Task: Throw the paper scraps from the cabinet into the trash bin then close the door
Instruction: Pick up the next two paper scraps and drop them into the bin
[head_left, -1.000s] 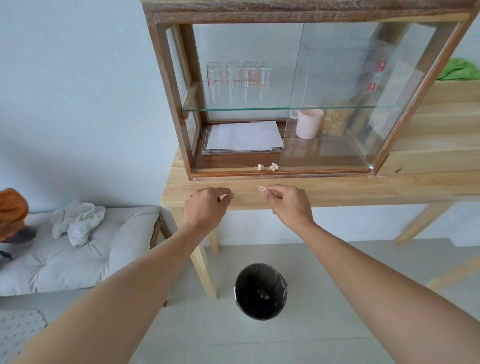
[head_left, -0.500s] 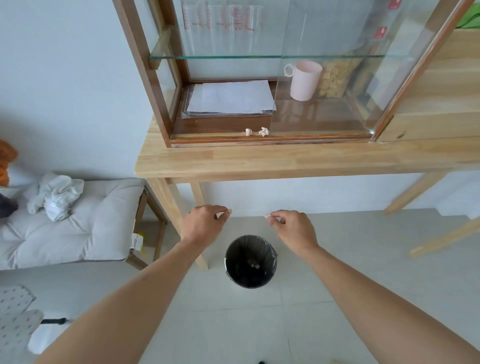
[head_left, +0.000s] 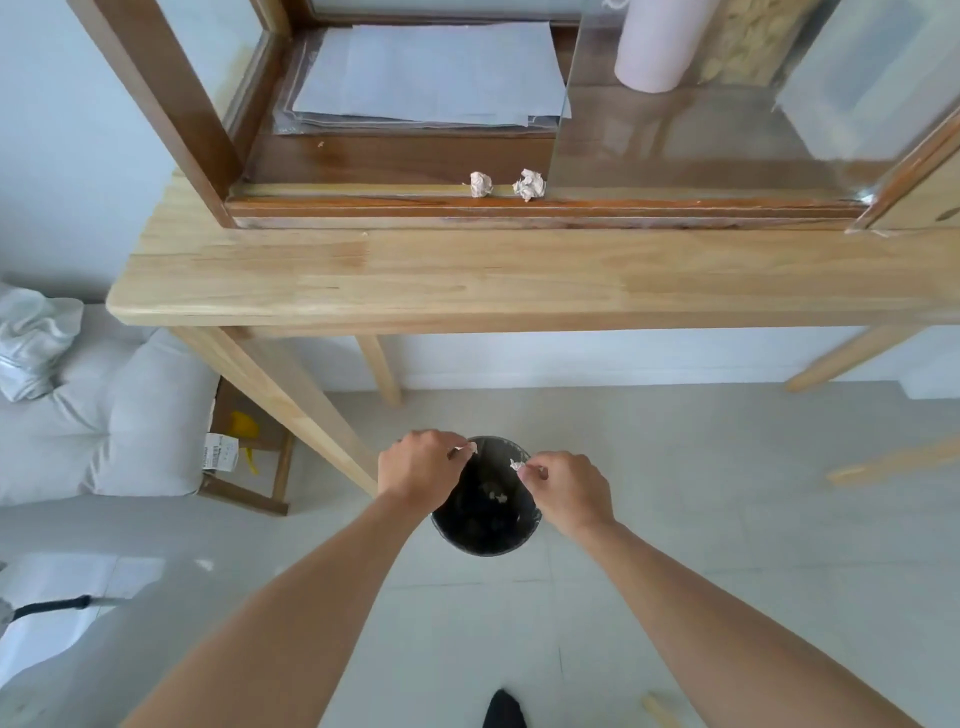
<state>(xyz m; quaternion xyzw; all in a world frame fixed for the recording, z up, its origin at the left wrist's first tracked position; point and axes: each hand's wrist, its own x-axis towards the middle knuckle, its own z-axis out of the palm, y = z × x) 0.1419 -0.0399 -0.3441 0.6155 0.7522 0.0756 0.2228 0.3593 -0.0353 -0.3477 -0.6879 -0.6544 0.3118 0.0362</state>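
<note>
My left hand (head_left: 418, 465) and my right hand (head_left: 569, 491) hover over the black trash bin (head_left: 485, 543) on the floor. Each pinches a small crumpled paper scrap between its fingertips: one (head_left: 470, 448) in the left, one (head_left: 517, 464) in the right. More scraps (head_left: 496, 493) lie inside the bin. Two crumpled paper balls, one (head_left: 481, 184) and another (head_left: 529, 184), sit on the front ledge of the wooden cabinet (head_left: 156, 98). Its sliding glass door (head_left: 701, 130) stands to the right, leaving the left half open.
The cabinet stands on a light wooden table (head_left: 467, 280) whose legs (head_left: 291, 400) come down left of the bin. Inside are stacked papers (head_left: 431, 73) and a pink mug (head_left: 657, 47). A grey cushioned bench (head_left: 114, 415) with crumpled cloth is at the left.
Both hands have dropped from the table edge down to just above the bin, each still pinching its scrap. The view has tilted downward toward the floor.
</note>
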